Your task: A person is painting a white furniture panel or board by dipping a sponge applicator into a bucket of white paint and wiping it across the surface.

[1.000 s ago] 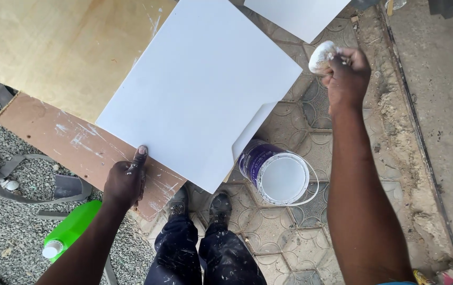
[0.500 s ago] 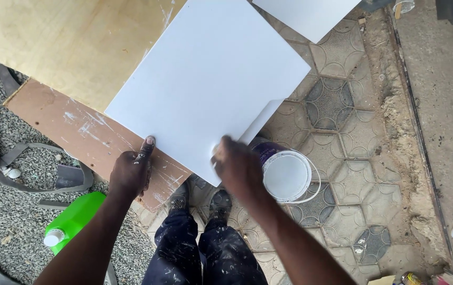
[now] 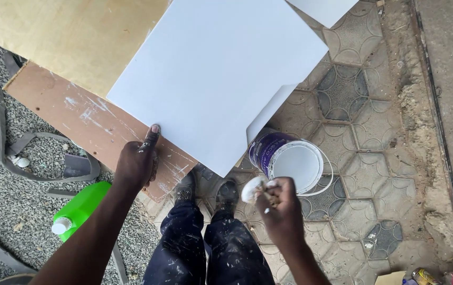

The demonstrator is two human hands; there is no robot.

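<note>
Left hand [image 3: 136, 161] pressed flat on the brown board [image 3: 86, 124], fingers spread and holding nothing, fingertip touching the near edge of the white panel [image 3: 216, 79]. White panel lying tilted across the boards — one corner jutting out toward five o'clock, over the paving. Right hand [image 3: 282, 208] clenched around a paint-covered brush [image 3: 253, 189], white head pointing toward ten o'clock, hovering just beside the paint bucket [image 3: 292, 161]. Bucket standing upright on the patterned paving stones [image 3: 353, 105], purple wall, white paint inside, wire handle down, tucked partly under the panel's overhanging corner. Pale plywood sheet [image 3: 62, 37] at eleven o'clock beneath the panel. Second white sheet [image 3: 324, 8] peeking in at one o'clock. Green jug [image 3: 78, 208] with a white cap lying on gravel at eight o'clock. Paint-spattered trousers [image 3: 205, 248] and dark shoes [image 3: 205, 190] at six o'clock — right between the two arms.
</note>
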